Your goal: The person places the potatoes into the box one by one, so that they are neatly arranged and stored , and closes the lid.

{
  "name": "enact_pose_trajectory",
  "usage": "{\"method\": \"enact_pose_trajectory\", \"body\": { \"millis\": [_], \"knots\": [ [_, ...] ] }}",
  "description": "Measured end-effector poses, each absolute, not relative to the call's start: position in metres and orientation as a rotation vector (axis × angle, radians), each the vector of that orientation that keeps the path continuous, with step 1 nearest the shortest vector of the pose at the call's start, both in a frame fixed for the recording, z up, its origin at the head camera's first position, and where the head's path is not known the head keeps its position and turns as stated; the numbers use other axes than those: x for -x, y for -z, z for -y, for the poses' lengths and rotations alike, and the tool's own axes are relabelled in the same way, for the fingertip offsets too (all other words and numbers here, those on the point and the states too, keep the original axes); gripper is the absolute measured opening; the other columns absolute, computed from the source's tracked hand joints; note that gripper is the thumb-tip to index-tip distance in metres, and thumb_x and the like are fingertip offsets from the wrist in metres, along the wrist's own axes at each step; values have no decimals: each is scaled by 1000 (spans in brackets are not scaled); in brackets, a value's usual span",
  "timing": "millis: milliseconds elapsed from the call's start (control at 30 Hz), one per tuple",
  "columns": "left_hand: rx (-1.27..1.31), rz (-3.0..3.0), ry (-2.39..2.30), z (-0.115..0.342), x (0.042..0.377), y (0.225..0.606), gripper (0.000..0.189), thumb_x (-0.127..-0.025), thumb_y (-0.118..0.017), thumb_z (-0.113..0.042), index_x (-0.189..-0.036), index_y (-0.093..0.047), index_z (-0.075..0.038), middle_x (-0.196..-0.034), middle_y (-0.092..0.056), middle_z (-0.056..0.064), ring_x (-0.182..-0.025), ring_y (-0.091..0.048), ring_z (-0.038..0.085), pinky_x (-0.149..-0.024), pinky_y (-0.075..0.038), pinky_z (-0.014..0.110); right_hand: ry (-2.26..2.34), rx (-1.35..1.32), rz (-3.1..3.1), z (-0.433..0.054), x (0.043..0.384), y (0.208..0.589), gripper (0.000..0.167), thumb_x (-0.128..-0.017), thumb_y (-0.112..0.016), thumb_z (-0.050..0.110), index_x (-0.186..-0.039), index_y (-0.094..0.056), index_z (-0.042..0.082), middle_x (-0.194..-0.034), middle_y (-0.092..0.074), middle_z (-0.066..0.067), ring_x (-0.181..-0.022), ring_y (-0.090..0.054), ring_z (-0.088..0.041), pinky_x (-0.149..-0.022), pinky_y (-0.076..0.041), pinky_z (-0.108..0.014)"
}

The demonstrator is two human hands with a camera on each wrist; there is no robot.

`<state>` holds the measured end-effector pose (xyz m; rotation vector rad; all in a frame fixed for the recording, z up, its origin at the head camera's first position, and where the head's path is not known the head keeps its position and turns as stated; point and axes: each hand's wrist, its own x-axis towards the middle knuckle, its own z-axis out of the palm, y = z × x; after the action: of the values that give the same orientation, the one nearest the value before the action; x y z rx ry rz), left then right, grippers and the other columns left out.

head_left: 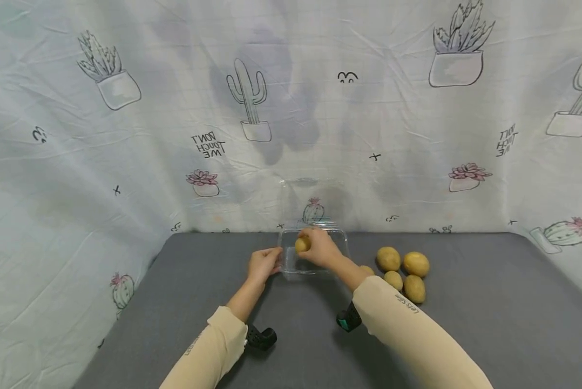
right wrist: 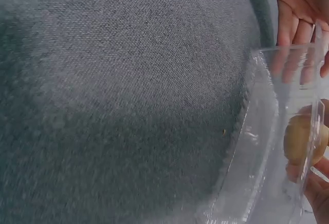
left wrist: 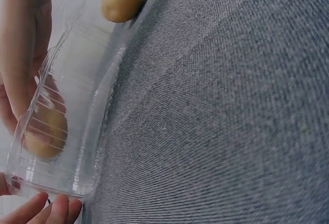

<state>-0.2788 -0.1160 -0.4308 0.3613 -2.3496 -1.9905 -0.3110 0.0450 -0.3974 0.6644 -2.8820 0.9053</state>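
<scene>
A clear plastic clamshell box [head_left: 291,266] stands on the grey table with its lid [head_left: 296,197] raised at the back. My right hand [head_left: 320,247] reaches over the box and pinches a small potato [head_left: 302,245] between thumb and fingers. Through the see-through wall, the right wrist view shows that potato [right wrist: 299,140] inside the box, low between the fingers. On the box's left side, my left hand [head_left: 264,263] grips the wall and rim, with its fingers [left wrist: 59,208] against the outside.
Several loose potatoes [head_left: 414,289] lie in a cluster to the right of the box, partly behind my right forearm. A patterned cloth [head_left: 369,119] hangs along the table's back edge. Dark devices [head_left: 262,339] sit under both wrists.
</scene>
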Motion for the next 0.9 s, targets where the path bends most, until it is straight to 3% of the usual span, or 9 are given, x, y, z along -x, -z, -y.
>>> {"method": "enact_pose_trajectory", "body": {
  "millis": [167,467,900],
  "knots": [
    [-349,2346,1999,114,280,433,35,-89,-58,-22,-108,-65,7,-101,-66,21,-73,-62,14,-60,-55,18,-882,-671,2889,-39,314,401,45,-73,-77,9,-114,-61,1,-113,-59,-16,-96,-56,-29,-78,-52,-40],
    [-348,2353,1999,113,280,432,34,-89,-58,-22,-108,-66,5,-103,-66,21,-81,-65,21,-60,-55,18,-860,-628,2909,-27,319,403,43,-72,-78,9,-113,-64,6,-113,-61,-13,-99,-56,-28,-79,-52,-41],
    [-319,2328,2041,115,280,431,32,-89,-58,-20,-107,-66,5,-97,-64,20,-72,-60,15,-60,-55,19,-889,-596,2845,-20,317,417,40,-74,-77,9,-111,-63,4,-111,-59,-17,-100,-57,-32,-81,-52,-42]
  ]
}}
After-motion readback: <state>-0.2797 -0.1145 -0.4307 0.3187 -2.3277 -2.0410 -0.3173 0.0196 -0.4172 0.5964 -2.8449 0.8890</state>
